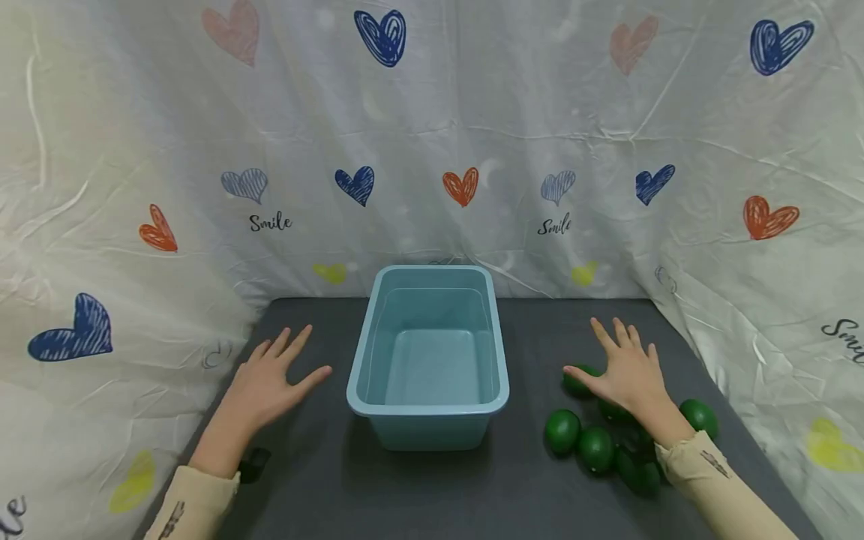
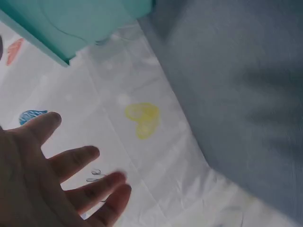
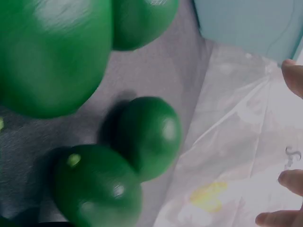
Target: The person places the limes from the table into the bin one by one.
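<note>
A light blue plastic tub (image 1: 428, 410) stands in the middle of the dark table, its inside bare. To its left my left hand (image 1: 266, 386) hovers with fingers spread, holding nothing; the left wrist view shows its fingers (image 2: 78, 161) apart from the tub (image 2: 90, 28). On the right, several smooth, dark green oval fruits (image 1: 562, 431) lie in a loose group; their exact kind is unclear. My right hand (image 1: 631, 379) is above them, fingers spread and holding nothing, and it hides some. Close up, one fruit (image 3: 97, 187) shows a pale stem spot.
A white curtain (image 1: 405, 112) printed with hearts and "Smile" hangs behind and along both sides of the dark table (image 1: 432, 495). A small black object (image 1: 253, 465) is by my left wrist.
</note>
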`<state>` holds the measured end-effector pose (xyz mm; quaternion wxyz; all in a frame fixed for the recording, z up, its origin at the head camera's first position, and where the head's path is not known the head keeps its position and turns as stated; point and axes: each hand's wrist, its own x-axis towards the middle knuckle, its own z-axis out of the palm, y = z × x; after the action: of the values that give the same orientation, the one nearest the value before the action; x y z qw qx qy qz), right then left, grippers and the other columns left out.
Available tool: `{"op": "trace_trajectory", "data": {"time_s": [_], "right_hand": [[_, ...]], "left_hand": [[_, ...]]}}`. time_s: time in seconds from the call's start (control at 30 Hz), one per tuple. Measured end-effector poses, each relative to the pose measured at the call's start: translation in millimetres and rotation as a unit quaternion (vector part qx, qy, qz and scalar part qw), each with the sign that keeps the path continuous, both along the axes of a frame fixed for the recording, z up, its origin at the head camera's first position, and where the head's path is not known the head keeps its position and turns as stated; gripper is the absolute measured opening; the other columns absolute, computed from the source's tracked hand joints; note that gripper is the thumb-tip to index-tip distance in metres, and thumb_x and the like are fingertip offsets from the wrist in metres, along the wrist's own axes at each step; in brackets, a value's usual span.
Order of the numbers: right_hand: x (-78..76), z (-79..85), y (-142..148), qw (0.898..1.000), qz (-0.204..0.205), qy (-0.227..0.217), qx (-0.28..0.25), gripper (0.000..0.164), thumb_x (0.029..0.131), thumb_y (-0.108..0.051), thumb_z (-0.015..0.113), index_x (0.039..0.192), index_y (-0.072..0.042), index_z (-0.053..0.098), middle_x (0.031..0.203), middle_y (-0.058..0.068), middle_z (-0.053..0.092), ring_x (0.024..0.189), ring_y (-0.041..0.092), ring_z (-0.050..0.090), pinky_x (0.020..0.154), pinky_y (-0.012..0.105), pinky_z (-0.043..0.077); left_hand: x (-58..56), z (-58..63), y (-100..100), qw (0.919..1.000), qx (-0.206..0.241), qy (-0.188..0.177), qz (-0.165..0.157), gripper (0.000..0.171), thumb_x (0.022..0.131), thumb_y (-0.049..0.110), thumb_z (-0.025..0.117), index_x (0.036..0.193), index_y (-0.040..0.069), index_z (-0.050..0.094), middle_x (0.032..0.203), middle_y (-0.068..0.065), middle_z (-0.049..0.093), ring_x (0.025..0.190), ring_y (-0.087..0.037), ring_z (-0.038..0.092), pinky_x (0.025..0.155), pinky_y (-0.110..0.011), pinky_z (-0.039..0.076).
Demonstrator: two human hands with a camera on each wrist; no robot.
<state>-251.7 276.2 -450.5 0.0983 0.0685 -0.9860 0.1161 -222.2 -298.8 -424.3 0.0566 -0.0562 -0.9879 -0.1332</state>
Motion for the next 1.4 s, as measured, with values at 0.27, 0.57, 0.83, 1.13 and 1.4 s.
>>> {"op": "trace_trajectory", "data": {"time_s": [0.27,0.57,0.83,1.13,1.4], "right_hand": [[14.1,-14.5,29,0.997,-0.029,0.059,-0.028,0.096,0.091,-0.062,0.074,0.159,0.000,0.045,0.153,0.040,0.044,0.127,0.060,0.053,0.091,0.074,0.047],[42.2,-29.5,61,0.990,-0.099,0.046,-0.090,0.095,0.092,-0.062,0.073,0.155,0.004,0.048,0.147,0.039,0.051,0.120,0.062,0.055,0.082,0.078,0.046],[65.4,-44.1,71,0.979,-0.152,0.028,-0.133,0.096,0.093,-0.061,0.073,0.153,0.009,0.048,0.143,0.042,0.053,0.110,0.060,0.061,0.080,0.069,0.053],[87.5,-48.4,69,0.962,-0.202,-0.009,-0.185,0.097,0.094,-0.063,0.071,0.157,0.006,0.044,0.149,0.041,0.048,0.124,0.060,0.053,0.099,0.072,0.044],[103.8,-60.7,67,0.947,-0.241,-0.035,-0.210,0.099,0.094,-0.065,0.069,0.157,0.007,0.044,0.151,0.040,0.047,0.129,0.060,0.051,0.104,0.072,0.042]], "left_hand": [[14.2,6.1,20,0.9955,0.081,0.026,-0.041,0.077,0.107,0.058,0.055,0.169,0.017,0.033,0.160,-0.028,0.045,0.139,-0.056,0.043,0.105,-0.078,0.032],[31.3,-1.6,43,0.9799,0.163,0.077,-0.086,0.075,0.105,0.042,0.066,0.168,0.019,0.033,0.163,-0.021,0.041,0.121,-0.042,0.058,0.095,-0.069,0.045],[35.3,-16.3,59,0.9656,0.201,0.125,-0.108,0.074,0.103,0.030,0.071,0.167,0.020,0.036,0.168,-0.013,0.040,0.112,-0.032,0.062,0.091,-0.063,0.047],[36.4,-32.1,70,0.9401,0.259,0.184,-0.124,0.072,0.100,0.018,0.072,0.165,0.017,0.041,0.163,-0.012,0.047,0.092,-0.012,0.054,0.066,-0.030,0.039],[37.8,-40.5,79,0.9484,0.261,0.128,-0.128,0.075,0.103,0.024,0.069,0.169,0.019,0.033,0.171,-0.011,0.036,0.103,-0.013,0.051,0.070,-0.033,0.043]]}}
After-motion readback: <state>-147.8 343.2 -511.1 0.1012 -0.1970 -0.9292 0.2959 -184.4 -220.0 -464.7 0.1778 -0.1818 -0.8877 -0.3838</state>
